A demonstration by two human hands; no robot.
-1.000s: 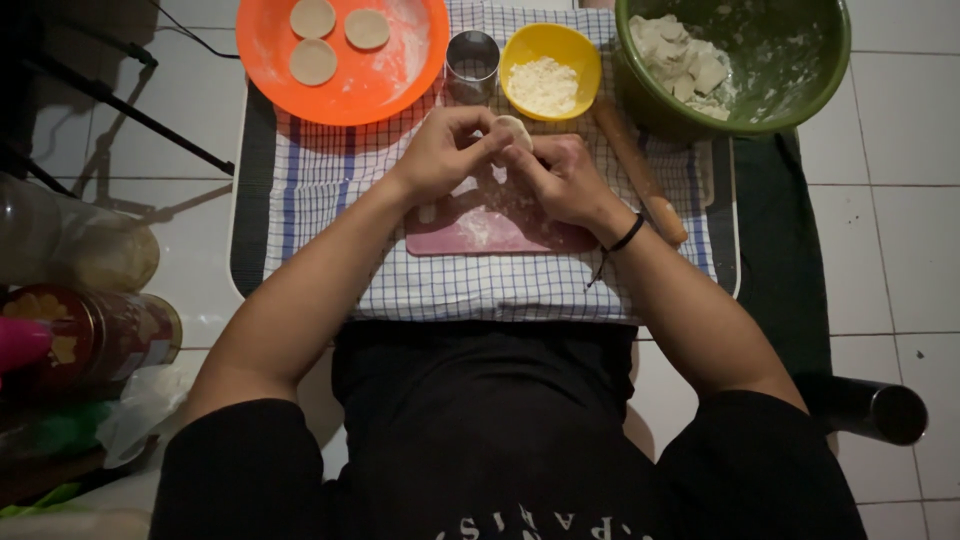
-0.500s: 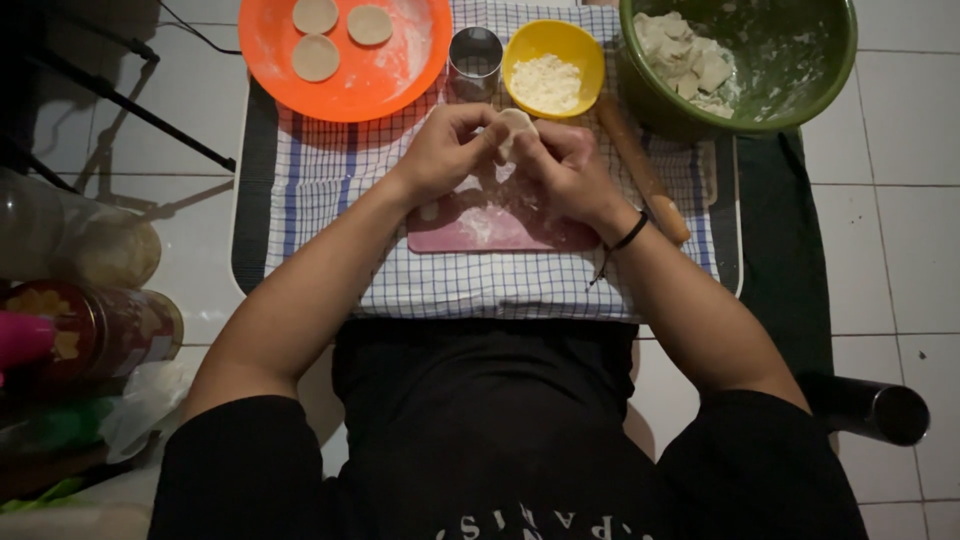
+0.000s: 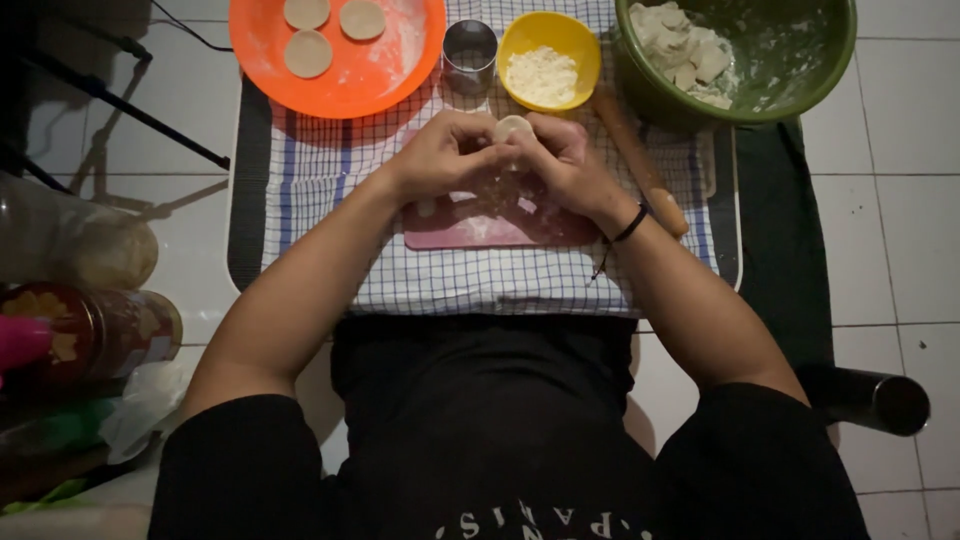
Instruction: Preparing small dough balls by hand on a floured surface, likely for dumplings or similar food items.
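While both hands pinch it, dough disc (image 3: pixel 513 127) hovers above pink board (image 3: pixel 480 222).

Red-labelled jar (image 3: pixel 95 330) lying at left edge; clear jar (image 3: pixel 80 245) just above.

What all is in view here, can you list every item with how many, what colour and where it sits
Round flat dough piece: one, pale, pinched between both hands.
Pink cutting board: one, floury, under the hands.
Checked cloth: one, white with blue lines, beneath everything.
Orange round plastic plate: one, top left.
Dough discs: three, pale, on the plate.
Metal ring cutter: one, silver, beside the plate.
Yellow bowl: one, holds white flour, top centre.
Green bowl: one, holds dough chunks, top right.
Wooden rolling pin: one, brown, right of the board.
Jars: several, dim, far left.
Left hand: one, on the dough.
Right hand: one, black wristband, on the dough.
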